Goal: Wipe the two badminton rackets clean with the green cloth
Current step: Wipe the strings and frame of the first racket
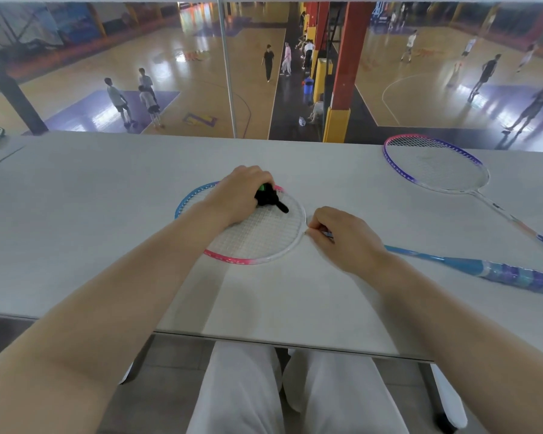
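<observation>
While the left hand (243, 191) bunches the green cloth (268, 198) in curled fingers and presses it onto the strings, the near racket (254, 242) lies flat on the grey table (91, 214), in the middle near the person. Its head has a rim that runs blue at the far left, pink along the near side and white toward the throat, with white strings. The cloth looks very dark, almost black, with a bright green patch showing at the fingers. The right hand (339, 236) pinches the racket's throat just right of the head; the blue shaft runs right to a blue wrapped grip. A second racket (436, 166) lies well apart at the far right, its rim pink and purple, strings white, handle pointing near-right.
</observation>
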### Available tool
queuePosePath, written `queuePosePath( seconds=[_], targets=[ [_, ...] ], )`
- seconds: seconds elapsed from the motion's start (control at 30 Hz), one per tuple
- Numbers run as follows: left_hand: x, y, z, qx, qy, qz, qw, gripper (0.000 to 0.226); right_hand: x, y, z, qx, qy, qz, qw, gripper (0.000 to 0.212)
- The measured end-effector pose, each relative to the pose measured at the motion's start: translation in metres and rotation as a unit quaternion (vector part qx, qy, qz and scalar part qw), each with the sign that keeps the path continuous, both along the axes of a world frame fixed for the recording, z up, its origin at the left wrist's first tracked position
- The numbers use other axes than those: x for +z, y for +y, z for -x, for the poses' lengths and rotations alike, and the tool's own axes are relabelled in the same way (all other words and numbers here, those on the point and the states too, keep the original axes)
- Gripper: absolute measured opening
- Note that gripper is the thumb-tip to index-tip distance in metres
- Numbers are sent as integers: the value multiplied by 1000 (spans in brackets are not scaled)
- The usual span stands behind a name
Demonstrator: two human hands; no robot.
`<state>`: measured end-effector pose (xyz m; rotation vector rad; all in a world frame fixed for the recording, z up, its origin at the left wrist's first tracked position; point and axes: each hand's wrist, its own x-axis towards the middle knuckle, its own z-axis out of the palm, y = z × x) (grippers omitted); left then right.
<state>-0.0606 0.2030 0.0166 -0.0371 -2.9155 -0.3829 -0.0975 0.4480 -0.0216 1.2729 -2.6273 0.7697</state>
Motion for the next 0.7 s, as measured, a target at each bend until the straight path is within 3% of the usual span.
queuePosePath(
  seconds=[0.27,0.7],
  targets=[
    [0,2,19,21,4,11,1000,34,-3,-2,4,8,4,0,1000,15],
    [9,1,-43,-34,-61,-45,997,42,1,-2,0,-11,-9,-19,1000,15]
  ],
)
